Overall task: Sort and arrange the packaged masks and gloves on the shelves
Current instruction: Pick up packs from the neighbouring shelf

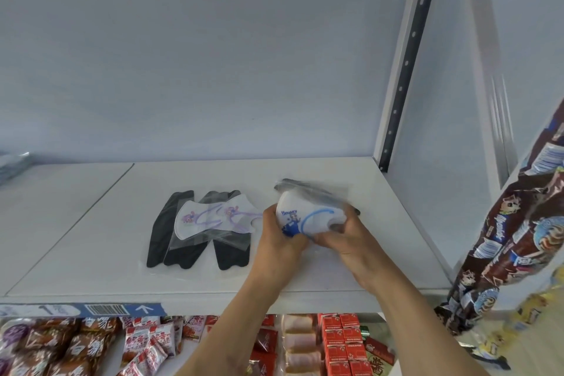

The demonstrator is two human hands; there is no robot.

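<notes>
So I'm looking at the white shelf (305, 272) first, mostly bare, with a small pile of packaged masks (201, 223), black ones under white cartoon ones, lying just left of where I'm holding. Both hands are on one white mask pack with blue print (308, 218), raised a bit off the shelf: left hand (279, 241) curled round its left end, right hand (345, 241) pinching the right end, with a darker pack blurred behind it. Feels like the sorting step, mid-placement. Next move probably wants it laid flat beside the pile, edges lined up.
</notes>
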